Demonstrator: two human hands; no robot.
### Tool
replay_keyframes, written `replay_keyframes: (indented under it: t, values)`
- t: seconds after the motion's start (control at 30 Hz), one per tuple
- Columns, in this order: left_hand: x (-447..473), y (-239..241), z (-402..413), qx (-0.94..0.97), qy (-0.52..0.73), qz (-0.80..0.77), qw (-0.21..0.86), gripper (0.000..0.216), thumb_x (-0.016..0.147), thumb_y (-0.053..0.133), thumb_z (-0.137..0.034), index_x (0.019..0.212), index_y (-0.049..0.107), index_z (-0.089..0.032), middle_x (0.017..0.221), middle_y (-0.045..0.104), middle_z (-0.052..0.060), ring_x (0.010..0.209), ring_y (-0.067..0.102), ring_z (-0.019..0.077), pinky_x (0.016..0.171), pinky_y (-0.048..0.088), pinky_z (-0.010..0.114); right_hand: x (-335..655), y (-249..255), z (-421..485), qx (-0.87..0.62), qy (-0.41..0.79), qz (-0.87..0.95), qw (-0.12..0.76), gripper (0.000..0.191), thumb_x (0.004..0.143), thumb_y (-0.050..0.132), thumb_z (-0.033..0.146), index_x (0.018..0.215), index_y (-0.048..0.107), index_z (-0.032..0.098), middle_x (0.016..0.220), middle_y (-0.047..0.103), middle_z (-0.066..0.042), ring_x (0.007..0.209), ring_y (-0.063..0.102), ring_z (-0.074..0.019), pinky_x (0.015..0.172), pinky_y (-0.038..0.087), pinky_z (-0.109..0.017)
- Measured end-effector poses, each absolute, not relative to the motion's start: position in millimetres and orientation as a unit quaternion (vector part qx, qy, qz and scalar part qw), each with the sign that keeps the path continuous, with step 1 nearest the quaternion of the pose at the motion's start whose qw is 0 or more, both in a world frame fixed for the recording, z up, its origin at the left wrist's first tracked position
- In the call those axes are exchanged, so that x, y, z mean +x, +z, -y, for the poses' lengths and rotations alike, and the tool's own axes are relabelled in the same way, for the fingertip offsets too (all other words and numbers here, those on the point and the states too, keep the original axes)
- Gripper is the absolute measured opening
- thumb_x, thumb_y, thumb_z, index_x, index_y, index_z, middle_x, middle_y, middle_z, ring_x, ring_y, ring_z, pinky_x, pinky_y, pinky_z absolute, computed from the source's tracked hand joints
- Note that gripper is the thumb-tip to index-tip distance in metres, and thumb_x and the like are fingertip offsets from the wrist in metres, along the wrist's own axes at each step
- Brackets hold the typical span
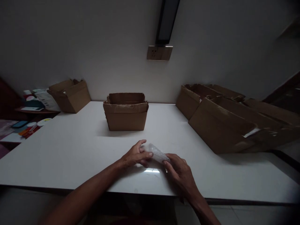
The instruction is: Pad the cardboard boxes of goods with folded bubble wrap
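Note:
A crumpled piece of clear plastic wrap (157,153), perhaps bubble wrap, is held just above the white table near its front edge. My right hand (180,170) grips its right end between thumb and fingers. At the left end, my left hand (138,154) has its thumb against the plastic, while the index finger sticks out to the far side. Whether anything is inside the wrap I cannot make out. Beyond my hands a small open cardboard box (126,117) stands upright; its inside bottom is hidden.
On the right of the white table (77,150) sit several open cardboard boxes (217,125). Another cardboard box (70,95) is at the back left, beside shelves with white packets (47,99) and small containers. A wall socket (159,53) is above the table.

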State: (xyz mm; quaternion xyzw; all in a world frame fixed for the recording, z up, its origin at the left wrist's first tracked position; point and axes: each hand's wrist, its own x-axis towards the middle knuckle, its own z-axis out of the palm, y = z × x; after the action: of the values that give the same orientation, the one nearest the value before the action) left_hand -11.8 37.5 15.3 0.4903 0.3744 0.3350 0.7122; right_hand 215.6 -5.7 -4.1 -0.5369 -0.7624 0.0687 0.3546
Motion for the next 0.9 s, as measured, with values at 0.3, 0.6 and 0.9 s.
replay_keyframes:
  t: [0.3,0.6,0.9]
  values:
    - [-8.4,20.5,-35.8,0.523,0.42,-0.352,0.653,0.087,0.071,0.076,-0.028,0.146,0.035,-0.014,0.104,0.063,0.008,0.088,0.06,0.0171,0.081,0.046,0.031,212.6,-1.7,-1.5,-0.518,0.208,0.735,0.384,0.062,0.084,0.066,0.049,0.139,0.051,0.026,0.142,0.055,-0.014,0.126,0.055,-0.0312,0.098,0.05,-0.05]
    - [-5.9,18.1,-36.1,0.56,0.431,-0.38,0.597,0.07,0.073,0.069,-0.017,0.14,0.049,-0.017,0.089,0.059,0.002,0.071,0.052,0.0102,0.066,0.042,0.024,200.0,17.5,-22.5,-0.507,0.451,0.632,0.373,0.049,0.079,0.068,0.058,0.108,0.067,0.018,0.089,0.071,-0.006,0.079,0.068,-0.0231,0.07,0.056,-0.034]
    - [-67.4,30.8,-90.0,0.578,0.492,-0.401,0.513,0.051,0.08,0.07,-0.034,0.126,0.057,-0.015,0.11,0.067,0.01,0.102,0.063,0.0201,0.091,0.049,0.035,190.6,95.3,-59.9,-0.473,0.397,0.643,0.452,0.038,0.075,0.076,0.053,0.09,0.07,0.019,0.074,0.066,-0.003,0.066,0.06,-0.0169,0.057,0.049,-0.026]
